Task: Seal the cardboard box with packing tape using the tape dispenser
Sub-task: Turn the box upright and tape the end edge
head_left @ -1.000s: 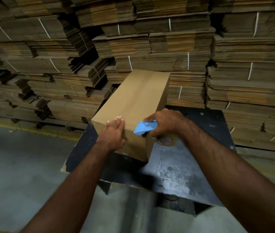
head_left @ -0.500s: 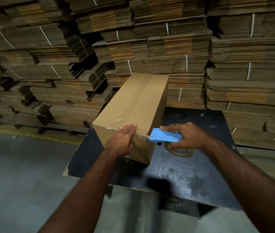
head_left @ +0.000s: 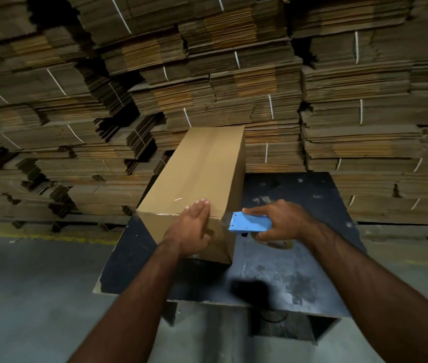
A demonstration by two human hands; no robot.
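Fingers [head_left: 199,205] of our left hand [head_left: 190,226] lie straight and close together, flat on the near top edge of the cardboard box [head_left: 197,174], pressing over a strip of clear packing tape [head_left: 173,205] that glints just left of the fingertips. We see the box run long and narrow away from those fingers, standing on a dark worktable [head_left: 299,258] with its near end face under our palm. Just right of the left fingertips, at the box's near right corner, our right hand [head_left: 283,221] grips the blue tape dispenser [head_left: 250,223], fingers curled round its body with the forefinger laid along its top. Its front end touches or nearly touches the box corner; we cannot tell which. A tape roll [head_left: 275,242] shows below the right fingers. Beyond both hands rise stacks of flattened cardboard [head_left: 233,87], bundled with white string.
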